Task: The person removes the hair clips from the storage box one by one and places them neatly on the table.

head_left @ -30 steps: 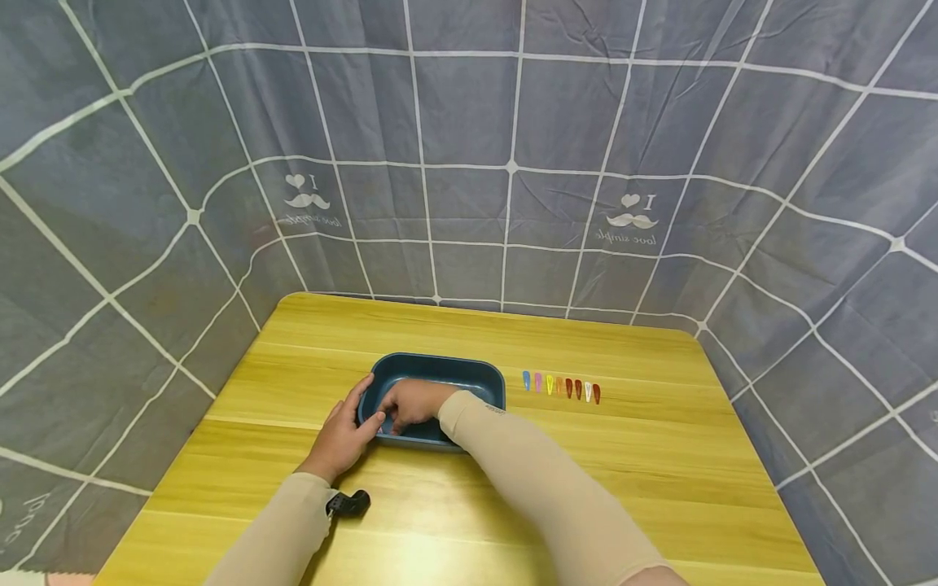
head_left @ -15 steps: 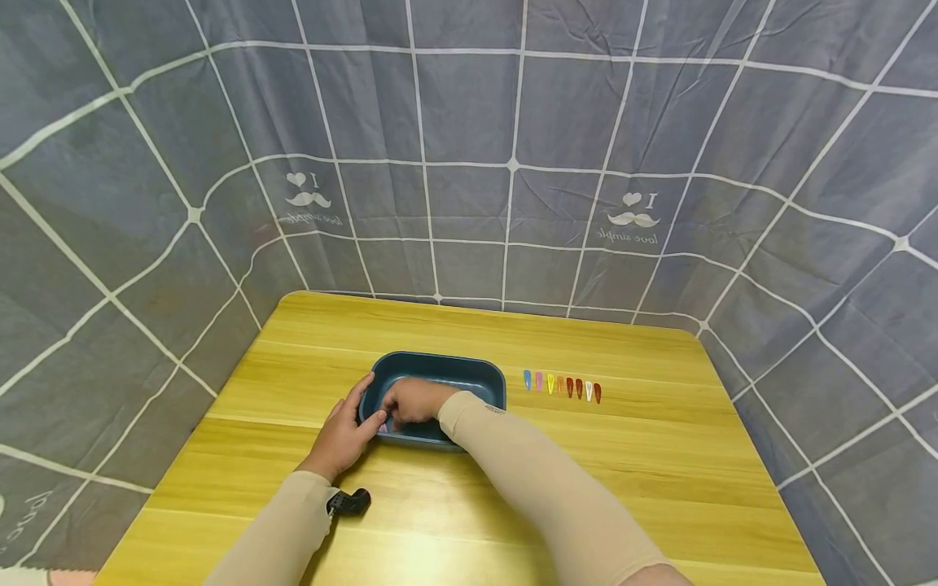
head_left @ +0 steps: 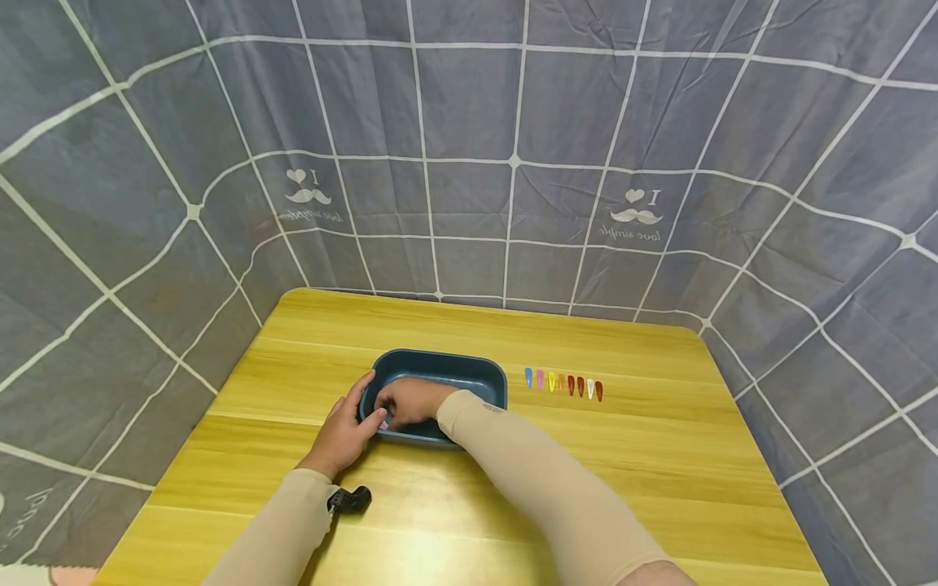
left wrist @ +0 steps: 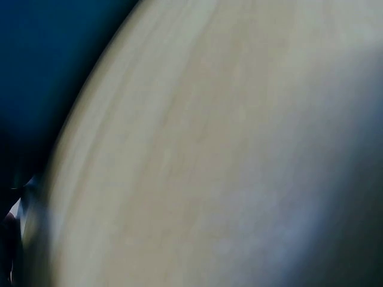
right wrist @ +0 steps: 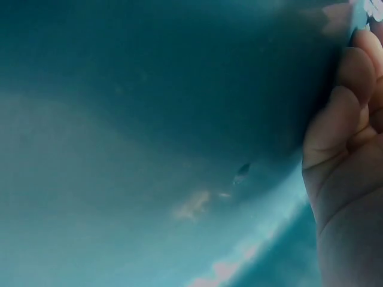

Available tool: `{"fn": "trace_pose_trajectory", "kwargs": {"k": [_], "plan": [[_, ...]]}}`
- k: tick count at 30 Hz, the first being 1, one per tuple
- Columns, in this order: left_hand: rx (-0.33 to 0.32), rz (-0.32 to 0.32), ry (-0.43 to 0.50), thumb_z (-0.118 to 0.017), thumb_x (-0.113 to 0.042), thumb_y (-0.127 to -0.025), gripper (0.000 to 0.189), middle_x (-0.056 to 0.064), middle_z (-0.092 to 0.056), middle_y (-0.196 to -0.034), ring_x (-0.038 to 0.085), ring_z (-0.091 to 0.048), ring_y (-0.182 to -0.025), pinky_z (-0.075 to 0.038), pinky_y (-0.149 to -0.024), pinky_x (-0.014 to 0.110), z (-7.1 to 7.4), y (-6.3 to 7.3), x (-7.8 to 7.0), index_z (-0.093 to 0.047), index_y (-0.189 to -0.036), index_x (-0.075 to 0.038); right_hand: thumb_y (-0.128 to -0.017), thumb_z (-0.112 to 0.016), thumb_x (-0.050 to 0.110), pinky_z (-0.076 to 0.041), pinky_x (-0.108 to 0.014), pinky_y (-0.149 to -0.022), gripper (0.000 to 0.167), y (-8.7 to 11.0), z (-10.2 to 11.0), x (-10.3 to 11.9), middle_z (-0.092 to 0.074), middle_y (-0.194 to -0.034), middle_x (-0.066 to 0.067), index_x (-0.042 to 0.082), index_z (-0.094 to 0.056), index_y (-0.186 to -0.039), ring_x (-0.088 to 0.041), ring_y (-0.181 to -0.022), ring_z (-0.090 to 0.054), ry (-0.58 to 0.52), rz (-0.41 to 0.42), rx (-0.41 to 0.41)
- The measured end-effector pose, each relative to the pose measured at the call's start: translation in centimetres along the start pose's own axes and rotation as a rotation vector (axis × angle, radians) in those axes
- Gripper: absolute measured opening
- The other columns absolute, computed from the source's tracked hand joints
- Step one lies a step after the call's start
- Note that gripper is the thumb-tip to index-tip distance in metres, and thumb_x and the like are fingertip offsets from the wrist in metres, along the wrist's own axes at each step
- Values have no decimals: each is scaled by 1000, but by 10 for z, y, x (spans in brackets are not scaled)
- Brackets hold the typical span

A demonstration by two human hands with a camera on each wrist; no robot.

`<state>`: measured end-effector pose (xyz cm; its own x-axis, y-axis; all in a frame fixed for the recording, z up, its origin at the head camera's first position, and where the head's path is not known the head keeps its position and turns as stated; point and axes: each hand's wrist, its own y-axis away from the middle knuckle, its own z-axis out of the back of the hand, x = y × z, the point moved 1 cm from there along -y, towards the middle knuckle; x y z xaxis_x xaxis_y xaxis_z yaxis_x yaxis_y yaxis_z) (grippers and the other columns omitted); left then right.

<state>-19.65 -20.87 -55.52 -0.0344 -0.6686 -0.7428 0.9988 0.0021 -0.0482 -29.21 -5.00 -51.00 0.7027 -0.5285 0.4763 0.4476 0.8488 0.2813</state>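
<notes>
A dark blue rectangular tray [head_left: 469, 376] with rounded corners sits on the wooden table. My left hand [head_left: 343, 433] holds its near left corner, thumb over the near rim and fingers along the left wall. Inside the tray, my right hand [head_left: 412, 400] reaches down at the left end with curled fingers. A small pinkish-lilac thing [head_left: 384, 425] shows between the left thumb and the right fingertips. In the right wrist view, a whitish, shiny piece [right wrist: 374, 8] lies beyond the curled fingers [right wrist: 335, 128]. I cannot tell whether the right fingers pinch anything.
Right of the tray runs a row of snap hair clips: blue [head_left: 528, 378], pink [head_left: 541, 379], yellow [head_left: 552, 382], orange [head_left: 561, 382], several dark red [head_left: 571, 385] and a white one [head_left: 589, 389]. A grey curtain [head_left: 469, 203] with white lines surrounds the table [head_left: 630, 472].
The right hand has shifted slightly left inside the tray, its fingers closer to the left end. The left hand keeps its hold on the corner, and the clip row is unchanged.
</notes>
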Motion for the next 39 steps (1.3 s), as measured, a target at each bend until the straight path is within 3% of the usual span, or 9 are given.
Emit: {"fn": "trace_pose_trajectory", "kwargs": {"k": [14,21,26,33,39], "plan": [[7,-2,-4,-60,-40,-106,71,25,-53,-156,58,-43,-144,-42,-109,74,1,1,-2,-27,-168,-27,-97,-77,18,-47,-16,-67,2,-4,-4,-7,-65,-82,10,18,-75,-96,-3,-71,-56,-47,-32,-35],[0,-2,-8,-62,-42,-105,73,25,-49,-159,50,-49,-139,-43,-109,72,1,1,-3,-27,-168,-28,-101,-71,20,-47,-17,-67,11,-4,-2,-13,-68,-84,8,17,-73,-91,-4,-71,-56,-112,-52,-66],[1,-5,-4,-61,-42,-105,73,25,-48,-160,52,-46,-142,-41,-111,73,1,1,-1,-27,-168,-28,-105,-67,26,-48,-15,-70,17,-3,0,-16,-72,-86,11,18,-79,-96,-1,-73,-58,-89,-66,-100],[6,-2,-5,-61,-42,-105,73,22,-45,-163,56,-43,-145,-39,-112,75,1,1,-1,-26,-168,-29,-109,-59,32,-42,-17,-61,35,0,5,-18,-60,-66,9,17,-77,-83,-5,-61,-51,-106,-79,-143],[23,14,0,-61,-41,-105,73,22,-44,-164,54,-42,-146,-39,-112,75,1,0,0,-25,-168,-31,-106,-64,25,-47,-18,-59,20,2,6,-24,-65,-71,9,17,-78,-94,-4,-62,-57,-199,-141,-185]]}}
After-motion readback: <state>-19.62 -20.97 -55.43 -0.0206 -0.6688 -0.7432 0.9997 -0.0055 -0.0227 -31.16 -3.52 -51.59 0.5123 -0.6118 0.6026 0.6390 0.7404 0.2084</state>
